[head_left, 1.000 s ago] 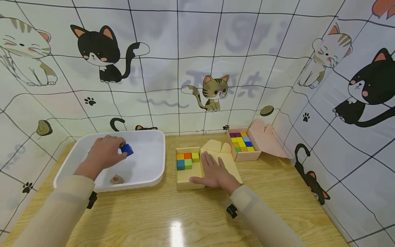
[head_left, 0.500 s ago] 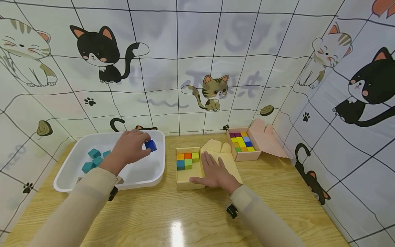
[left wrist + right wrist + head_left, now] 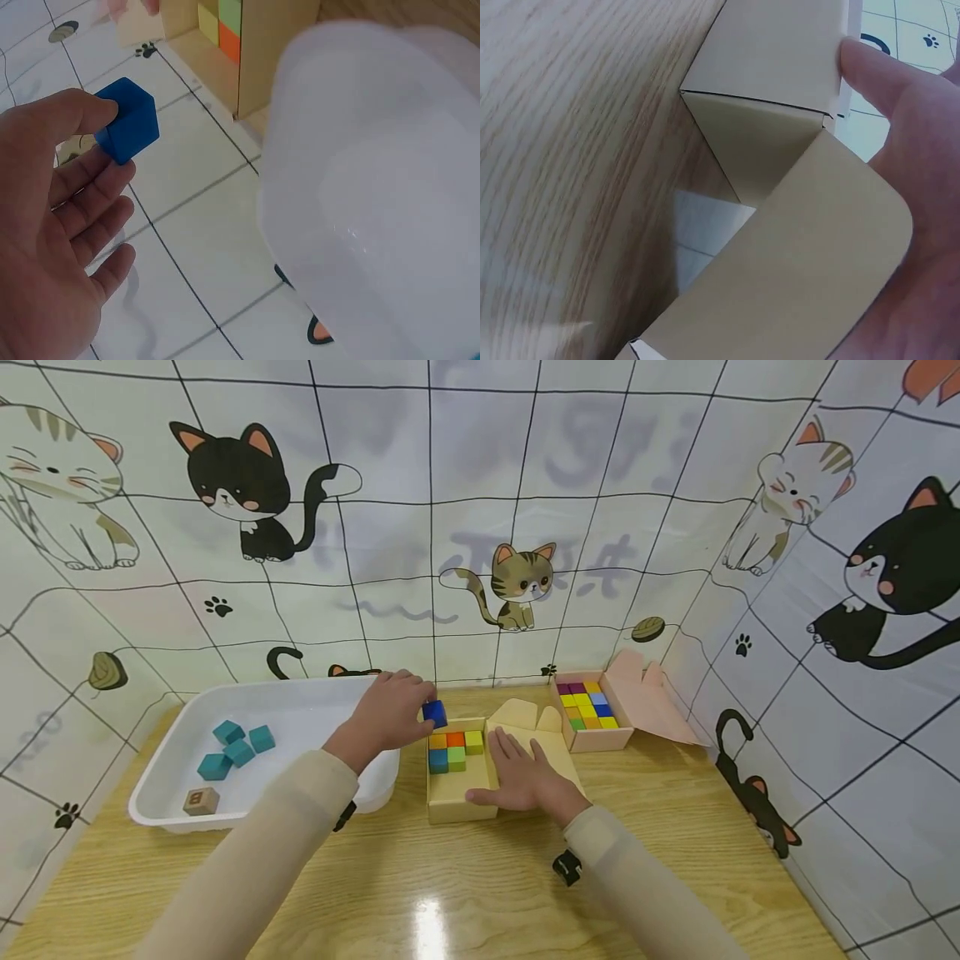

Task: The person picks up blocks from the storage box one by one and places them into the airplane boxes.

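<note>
Between thumb and fingertips my left hand (image 3: 386, 714) pinches a blue cube (image 3: 435, 713), held just above the back left of a yellow cardboard box (image 3: 462, 812). The left wrist view shows the same blue cube (image 3: 129, 120) gripped at its near side, the other fingers loosely bent. Inside the yellow box sit several cubes: a green cube (image 3: 457, 760), a blue-teal cube (image 3: 438, 762), a yellow-green cube (image 3: 474, 742), and orange ones partly hidden behind my hand. My right hand (image 3: 525, 772) lies with spread fingers on the box's opened lid, its thumb at the box's right wall.
To the left stands a white plastic tub (image 3: 168, 821) holding several teal cubes (image 3: 239, 752) and a wooden letter block (image 3: 201, 802). At the back right is a pink box (image 3: 603, 741) filled with coloured cubes, its lid (image 3: 660, 710) folded open. A cat-patterned wall covering encloses the table.
My left hand has carried the blue cube rightward, out from over the white tub to the yellow box. Teal cubes it covered earlier now show. The right hand has stayed almost still.
</note>
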A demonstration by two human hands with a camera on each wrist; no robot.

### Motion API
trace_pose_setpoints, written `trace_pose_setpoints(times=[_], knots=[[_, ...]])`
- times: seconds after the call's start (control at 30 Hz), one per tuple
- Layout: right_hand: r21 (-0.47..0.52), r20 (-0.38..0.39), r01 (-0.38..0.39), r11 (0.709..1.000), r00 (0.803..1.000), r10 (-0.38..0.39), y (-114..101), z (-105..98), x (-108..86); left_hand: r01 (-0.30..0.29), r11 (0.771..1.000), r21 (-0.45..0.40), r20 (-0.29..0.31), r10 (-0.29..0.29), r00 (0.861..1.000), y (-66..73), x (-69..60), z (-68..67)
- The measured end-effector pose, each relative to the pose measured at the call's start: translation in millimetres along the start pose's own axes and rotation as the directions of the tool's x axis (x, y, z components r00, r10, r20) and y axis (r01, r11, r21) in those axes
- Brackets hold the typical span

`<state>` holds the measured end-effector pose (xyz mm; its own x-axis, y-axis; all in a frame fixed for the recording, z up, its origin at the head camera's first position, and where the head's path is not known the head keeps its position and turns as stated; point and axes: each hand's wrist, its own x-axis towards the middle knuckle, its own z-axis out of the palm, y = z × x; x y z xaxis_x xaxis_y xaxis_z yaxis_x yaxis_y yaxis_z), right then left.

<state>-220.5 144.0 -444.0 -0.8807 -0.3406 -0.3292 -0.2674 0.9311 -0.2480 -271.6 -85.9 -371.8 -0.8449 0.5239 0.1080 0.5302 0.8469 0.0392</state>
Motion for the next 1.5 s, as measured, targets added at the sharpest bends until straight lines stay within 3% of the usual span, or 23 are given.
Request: trace_pose_setpoints(times=[0.33, 0.6, 0.77, 1.1, 1.5], knots=[[0.005, -0.014, 0.012, 1.0, 1.0, -0.011, 0.3, 1.7, -1.6, -0.025, 0.999, -0.028, 0.103, 0.028, 0.994, 30.0, 25.2, 32.7], [-0.004, -0.001, 0.025, 1.0, 1.0, -0.025, -4.3, -0.7, -2.9, 0.005, 0.998, -0.061, 0.162, 0.005, 0.987, 38.5, 30.4, 51.7], [-0.014, 0.0, 0.024, 1.0, 1.0, -0.024, -4.4, -1.5, -3.8, -0.022, 0.998, -0.064, 0.194, 0.034, 0.98, 44.1, 33.0, 62.2], [-0.006, 0.004, 0.012, 1.0, 1.0, -0.012, -5.6, -0.1, -5.1, -0.078, 0.995, 0.062, 0.173, 0.066, 0.983, 51.6, 33.0, 81.6], [-0.01, -0.001, 0.003, 1.0, 1.0, -0.003, -2.8, 1.2, -5.2, -0.099, 0.972, 0.214, 0.186, 0.059, 0.981, 59.4, 30.8, 88.3]])
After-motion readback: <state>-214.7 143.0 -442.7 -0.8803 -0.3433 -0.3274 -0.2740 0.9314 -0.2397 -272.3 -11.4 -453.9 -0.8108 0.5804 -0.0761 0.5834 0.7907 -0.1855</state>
